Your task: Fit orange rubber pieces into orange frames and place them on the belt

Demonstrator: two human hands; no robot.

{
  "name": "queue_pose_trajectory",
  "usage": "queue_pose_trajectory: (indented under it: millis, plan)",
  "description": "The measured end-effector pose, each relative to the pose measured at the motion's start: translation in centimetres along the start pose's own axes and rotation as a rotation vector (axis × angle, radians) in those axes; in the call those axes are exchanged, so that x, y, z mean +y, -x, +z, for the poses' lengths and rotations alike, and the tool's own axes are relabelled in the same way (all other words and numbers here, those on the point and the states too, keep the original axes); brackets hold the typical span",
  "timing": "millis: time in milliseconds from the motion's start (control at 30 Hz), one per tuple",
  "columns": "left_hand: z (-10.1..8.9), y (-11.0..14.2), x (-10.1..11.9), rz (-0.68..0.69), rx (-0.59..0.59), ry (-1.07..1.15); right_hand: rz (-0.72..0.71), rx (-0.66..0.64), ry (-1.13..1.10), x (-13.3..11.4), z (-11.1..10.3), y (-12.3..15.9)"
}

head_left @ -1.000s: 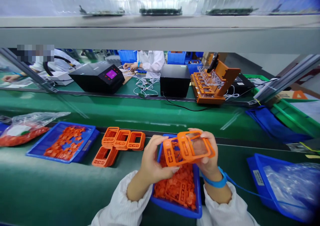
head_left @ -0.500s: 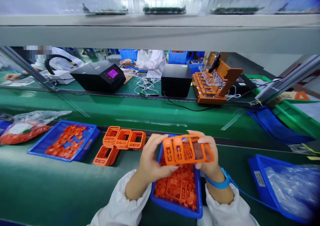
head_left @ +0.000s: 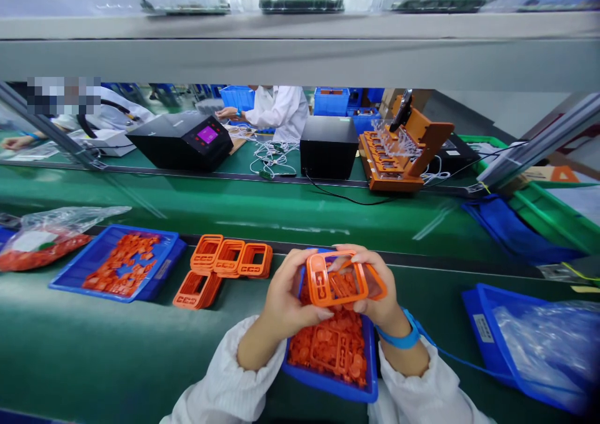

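Note:
Orange plastic frames (head_left: 319, 274) are held up between my two hands, lined up nearly one behind another. My left hand (head_left: 287, 296) pinches their left end, thumb below and fingers behind. On the right side, my right hand (head_left: 383, 292) grips the frames with its thumb at the lower edge; another frame (head_left: 376, 281) sticks out at an angle there. How many frames are in the bunch cannot be made out. Beneath the hands stands a blue bin (head_left: 374, 374) full of small orange parts (head_left: 323, 349), with a loose frame lying on top.
Several stacks of orange frames (head_left: 206, 252) stand left of my hands. Beyond them are a blue tray (head_left: 164, 271) of orange pieces and a clear bag (head_left: 47, 239). A blue bin with plastic bags (head_left: 539, 349) sits right. A blue wrist strap cord (head_left: 459, 356) crosses rightward.
The frames, spread side by side before, have come together into a nearly aligned bunch. My right hand has moved left, closer to my left hand.

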State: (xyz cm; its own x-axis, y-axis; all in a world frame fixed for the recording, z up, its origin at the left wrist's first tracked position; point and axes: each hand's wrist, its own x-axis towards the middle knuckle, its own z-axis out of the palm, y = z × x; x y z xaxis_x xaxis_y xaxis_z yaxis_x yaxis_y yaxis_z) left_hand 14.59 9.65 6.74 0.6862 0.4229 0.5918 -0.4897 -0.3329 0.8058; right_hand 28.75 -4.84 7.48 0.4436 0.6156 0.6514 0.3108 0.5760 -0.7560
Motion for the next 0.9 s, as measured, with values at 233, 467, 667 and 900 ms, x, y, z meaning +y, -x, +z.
queue_pose_trajectory:
  millis: [233,467,667,900]
  plan:
    - [-3.5,-2.4,1.8,0.43,-0.41,-0.405,0.2,-0.134,-0.181,-0.4,-1.6,0.0]
    - [-3.9,-3.0,3.4,0.344,-0.572,-0.389,0.514,-0.38,-0.414,-0.7,-2.2,-0.6]
    - [-3.5,-2.9,3.0,0.347,-0.565,-0.442,0.503,-0.369,-0.306,-0.2,-2.1,-0.8]
    - [-0.6,-1.3,1.9,-0.03,-0.416,-0.685,0.287,0.255,-0.282,-0.7,-5.6,-1.1]
